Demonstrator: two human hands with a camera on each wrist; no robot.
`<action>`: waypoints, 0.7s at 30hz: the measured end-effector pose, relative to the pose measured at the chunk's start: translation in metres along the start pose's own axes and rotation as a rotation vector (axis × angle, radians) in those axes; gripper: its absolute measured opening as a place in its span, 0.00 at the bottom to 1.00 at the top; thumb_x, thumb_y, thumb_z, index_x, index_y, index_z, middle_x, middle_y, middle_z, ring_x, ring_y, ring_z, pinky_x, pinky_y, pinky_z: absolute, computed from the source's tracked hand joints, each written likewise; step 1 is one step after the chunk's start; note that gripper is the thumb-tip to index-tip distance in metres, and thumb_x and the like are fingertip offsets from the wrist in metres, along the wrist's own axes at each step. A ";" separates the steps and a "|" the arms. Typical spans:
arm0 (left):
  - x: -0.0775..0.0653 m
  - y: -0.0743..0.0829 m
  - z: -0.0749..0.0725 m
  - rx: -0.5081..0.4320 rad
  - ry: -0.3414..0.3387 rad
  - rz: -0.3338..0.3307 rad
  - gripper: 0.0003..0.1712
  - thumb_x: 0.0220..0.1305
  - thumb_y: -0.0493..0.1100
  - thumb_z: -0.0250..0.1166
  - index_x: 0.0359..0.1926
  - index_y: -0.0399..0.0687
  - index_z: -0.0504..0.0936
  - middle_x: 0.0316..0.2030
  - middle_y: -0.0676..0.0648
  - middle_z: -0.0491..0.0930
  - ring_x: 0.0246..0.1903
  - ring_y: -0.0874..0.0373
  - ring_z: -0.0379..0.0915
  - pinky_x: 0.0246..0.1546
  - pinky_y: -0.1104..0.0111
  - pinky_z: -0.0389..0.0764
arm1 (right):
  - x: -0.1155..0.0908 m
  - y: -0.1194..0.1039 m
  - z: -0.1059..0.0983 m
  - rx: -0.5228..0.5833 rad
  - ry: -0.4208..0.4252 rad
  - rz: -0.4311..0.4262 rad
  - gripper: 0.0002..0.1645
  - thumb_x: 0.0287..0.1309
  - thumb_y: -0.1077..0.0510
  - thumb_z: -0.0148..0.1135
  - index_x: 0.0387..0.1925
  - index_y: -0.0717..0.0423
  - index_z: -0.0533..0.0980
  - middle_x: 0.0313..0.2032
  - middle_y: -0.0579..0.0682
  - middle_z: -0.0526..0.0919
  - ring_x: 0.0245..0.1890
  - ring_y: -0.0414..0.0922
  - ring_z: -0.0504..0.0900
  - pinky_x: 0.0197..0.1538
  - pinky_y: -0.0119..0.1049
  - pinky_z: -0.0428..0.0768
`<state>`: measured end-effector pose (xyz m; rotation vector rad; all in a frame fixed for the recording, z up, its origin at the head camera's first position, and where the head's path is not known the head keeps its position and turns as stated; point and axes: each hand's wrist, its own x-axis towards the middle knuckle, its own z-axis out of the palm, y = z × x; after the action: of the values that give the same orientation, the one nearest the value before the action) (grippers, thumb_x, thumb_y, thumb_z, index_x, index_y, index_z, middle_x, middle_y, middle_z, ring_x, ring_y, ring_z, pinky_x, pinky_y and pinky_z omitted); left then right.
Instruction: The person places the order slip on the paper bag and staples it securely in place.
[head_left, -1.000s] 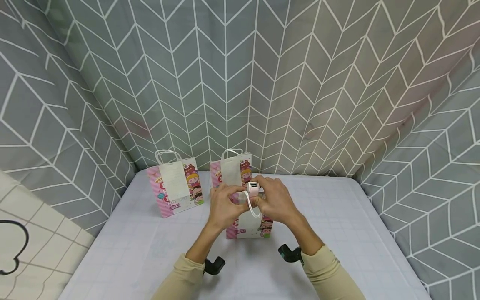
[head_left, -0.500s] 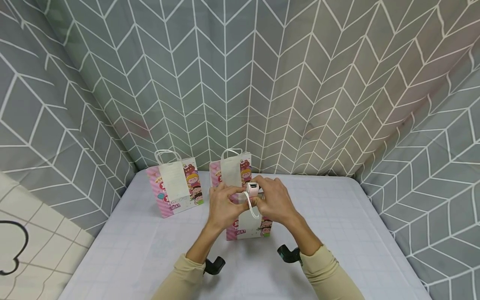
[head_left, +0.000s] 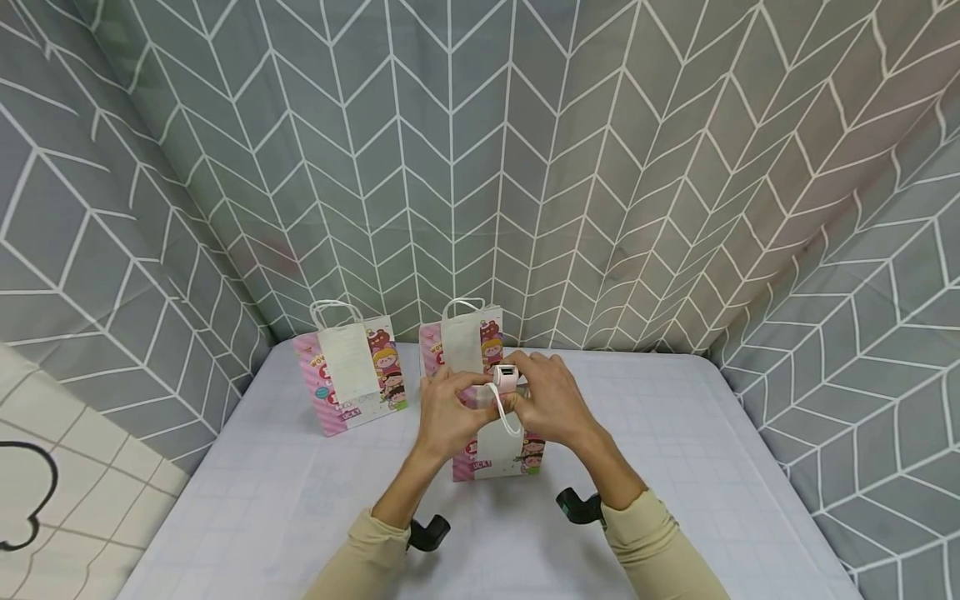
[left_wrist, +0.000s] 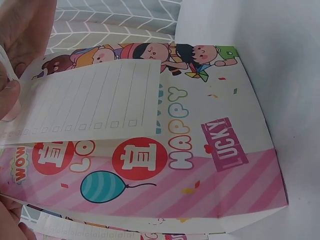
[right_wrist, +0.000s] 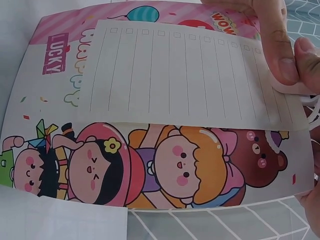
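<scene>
What looks like a small pink-and-white stapler (head_left: pixel 506 377), a dark slot in its end, sits at the top of a cartoon-printed paper bag (head_left: pixel 532 450). My left hand (head_left: pixel 448 412) and right hand (head_left: pixel 553 402) grip it from either side, thumbs in front. Fingers also show behind the bag's top in the right wrist view. A white handle loop (head_left: pixel 506 417) hangs before the hands. Against the bag's front lies a lined paper sheet (right_wrist: pixel 185 75) with a row of small boxes, its top end under the thumbs. The stapler's jaws are hidden.
Two similar bags stand upright behind, each with a white sheet on its front: one left bag (head_left: pixel 352 375) and one middle bag (head_left: pixel 491 333), partly hidden by the hands. A white cloth covers the table (head_left: pixel 645 433). Patterned grey curtains (head_left: pixel 480 167) enclose it.
Almost nothing differs. Both hands stay on the stapler at the bag's top, and the bag's lower edge has shifted very slightly.
</scene>
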<state>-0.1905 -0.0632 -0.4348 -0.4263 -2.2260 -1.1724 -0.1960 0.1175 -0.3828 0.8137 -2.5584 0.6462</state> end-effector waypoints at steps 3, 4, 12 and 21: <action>-0.001 -0.001 0.001 -0.009 -0.002 0.007 0.28 0.36 0.54 0.86 0.41 0.51 0.91 0.32 0.53 0.87 0.31 0.60 0.66 0.40 0.59 0.56 | 0.000 0.000 0.000 0.001 0.004 -0.006 0.21 0.50 0.56 0.74 0.47 0.50 0.79 0.29 0.44 0.80 0.26 0.40 0.66 0.39 0.39 0.66; -0.001 -0.002 0.001 -0.012 -0.006 0.010 0.28 0.37 0.54 0.85 0.41 0.51 0.90 0.34 0.52 0.88 0.33 0.60 0.67 0.41 0.59 0.56 | 0.000 0.000 0.000 0.002 0.005 -0.006 0.21 0.50 0.56 0.74 0.47 0.50 0.79 0.29 0.44 0.80 0.26 0.40 0.66 0.39 0.39 0.66; -0.005 -0.008 -0.002 -0.033 -0.068 0.044 0.27 0.44 0.53 0.82 0.48 0.53 0.87 0.45 0.54 0.87 0.46 0.56 0.75 0.47 0.54 0.58 | 0.000 0.000 0.001 0.018 0.002 -0.004 0.22 0.50 0.55 0.74 0.49 0.50 0.80 0.32 0.45 0.82 0.29 0.41 0.67 0.40 0.40 0.66; -0.014 -0.016 -0.009 -0.073 -0.154 0.004 0.43 0.51 0.43 0.79 0.68 0.57 0.71 0.54 0.47 0.82 0.54 0.50 0.76 0.56 0.47 0.57 | 0.002 0.000 -0.004 0.090 -0.041 0.002 0.26 0.51 0.49 0.76 0.51 0.50 0.80 0.30 0.43 0.76 0.29 0.41 0.66 0.41 0.42 0.63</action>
<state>-0.1851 -0.0794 -0.4496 -0.5678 -2.3155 -1.2597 -0.1964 0.1194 -0.3785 0.8623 -2.5833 0.7580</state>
